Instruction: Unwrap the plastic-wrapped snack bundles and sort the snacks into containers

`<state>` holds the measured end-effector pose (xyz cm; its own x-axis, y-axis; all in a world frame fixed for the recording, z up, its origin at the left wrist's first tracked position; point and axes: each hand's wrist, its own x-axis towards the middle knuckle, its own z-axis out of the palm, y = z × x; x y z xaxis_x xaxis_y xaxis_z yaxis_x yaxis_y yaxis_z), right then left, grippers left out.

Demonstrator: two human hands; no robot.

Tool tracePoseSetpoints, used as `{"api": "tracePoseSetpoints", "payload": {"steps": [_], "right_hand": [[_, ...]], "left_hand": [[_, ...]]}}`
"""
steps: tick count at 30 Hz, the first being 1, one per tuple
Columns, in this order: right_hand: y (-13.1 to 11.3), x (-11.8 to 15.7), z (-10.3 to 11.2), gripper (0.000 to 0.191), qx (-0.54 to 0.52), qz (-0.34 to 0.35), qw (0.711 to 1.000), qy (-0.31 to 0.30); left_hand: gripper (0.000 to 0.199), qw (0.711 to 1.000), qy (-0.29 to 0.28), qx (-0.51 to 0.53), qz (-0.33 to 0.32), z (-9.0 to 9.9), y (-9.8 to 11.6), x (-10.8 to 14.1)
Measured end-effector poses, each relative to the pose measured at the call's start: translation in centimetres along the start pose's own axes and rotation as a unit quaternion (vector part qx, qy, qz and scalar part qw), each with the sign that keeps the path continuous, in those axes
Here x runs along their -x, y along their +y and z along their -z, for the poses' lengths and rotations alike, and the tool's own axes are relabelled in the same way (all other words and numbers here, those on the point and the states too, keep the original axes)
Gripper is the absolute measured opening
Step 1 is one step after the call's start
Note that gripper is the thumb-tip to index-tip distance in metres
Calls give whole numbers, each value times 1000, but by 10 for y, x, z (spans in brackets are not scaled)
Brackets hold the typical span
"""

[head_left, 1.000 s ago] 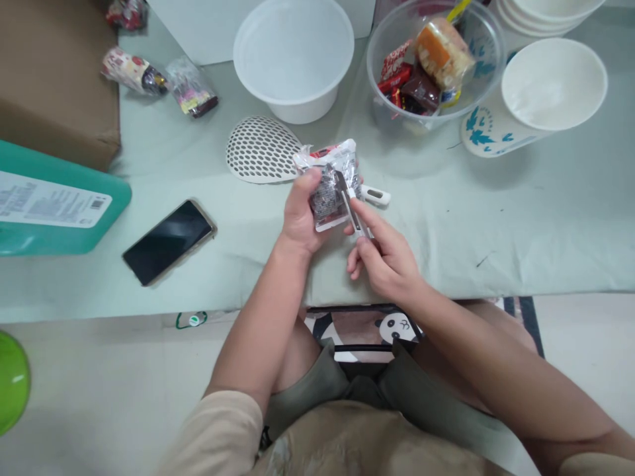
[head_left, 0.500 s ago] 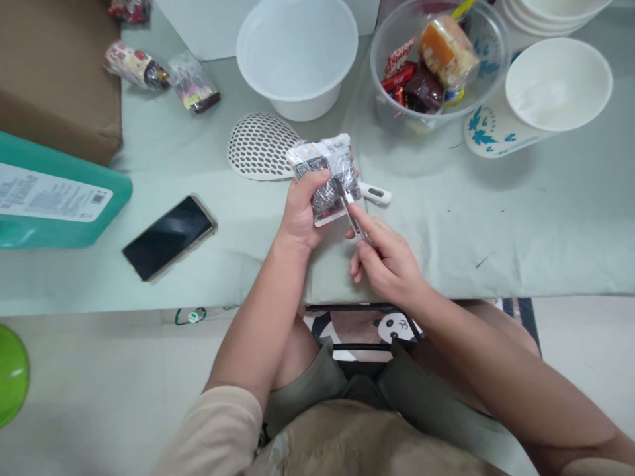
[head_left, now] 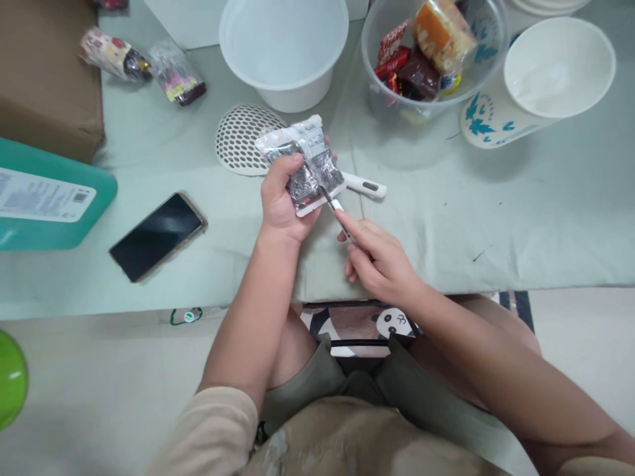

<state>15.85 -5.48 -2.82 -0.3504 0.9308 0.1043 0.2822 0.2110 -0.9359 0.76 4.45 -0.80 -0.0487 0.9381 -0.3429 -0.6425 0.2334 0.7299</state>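
Note:
My left hand (head_left: 282, 201) is closed around a shiny plastic snack packet (head_left: 315, 149), thumb pressed on its printed face. The packet is tilted above the table, and its contents are hard to make out. Between the fingers of my right hand (head_left: 381, 258) is a slim utility knife (head_left: 342, 221), forefinger laid along it. Its dark tip touches the packet near the lower edge. Under the packet lies a white slotted skimmer (head_left: 243, 139), its middle hidden and its handle (head_left: 366, 186) showing to the right.
A white tub (head_left: 292, 92) and a clear bowl of wrapped snacks (head_left: 370, 73) stand behind my hands. Right of them is a paper bucket (head_left: 491, 122). To the left lie a phone (head_left: 159, 236), a green jug (head_left: 94, 178), wrapped snacks (head_left: 178, 73) and a cardboard box (head_left: 44, 79).
The packet and my left hand have shifted left. The knife tip has slid from the packet's middle down toward its lower edge. The whole view has shifted slightly.

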Motion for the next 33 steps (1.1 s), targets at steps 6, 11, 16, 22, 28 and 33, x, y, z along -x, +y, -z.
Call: {"api": "tracePoseSetpoints", "payload": {"steps": [6, 11, 16, 22, 28, 33], "right_hand": [[3, 1, -2, 58, 22, 8, 1000, -12], [4, 1, -3, 57, 19, 22, 1000, -11], [4, 0, -4, 58, 23, 7, 1000, -15], [4, -1, -4, 58, 29, 14, 999, -17], [3, -1, -4, 59, 32, 14, 999, -25], [3, -1, -4, 56, 35, 13, 999, -19]], "left_hand": [[40, 1000, 7, -1, 0, 2, 7, -1], [38, 998, 33, 60, 3, -2, 10, 4], [37, 998, 47, 32, 11, 0, 8, 2], [30, 998, 27, 53, 20, 1, 7, 2], [38, 994, 52, 88, 36, -1, 9, 3], [36, 999, 36, 29, 19, 4, 8, -1]]}}
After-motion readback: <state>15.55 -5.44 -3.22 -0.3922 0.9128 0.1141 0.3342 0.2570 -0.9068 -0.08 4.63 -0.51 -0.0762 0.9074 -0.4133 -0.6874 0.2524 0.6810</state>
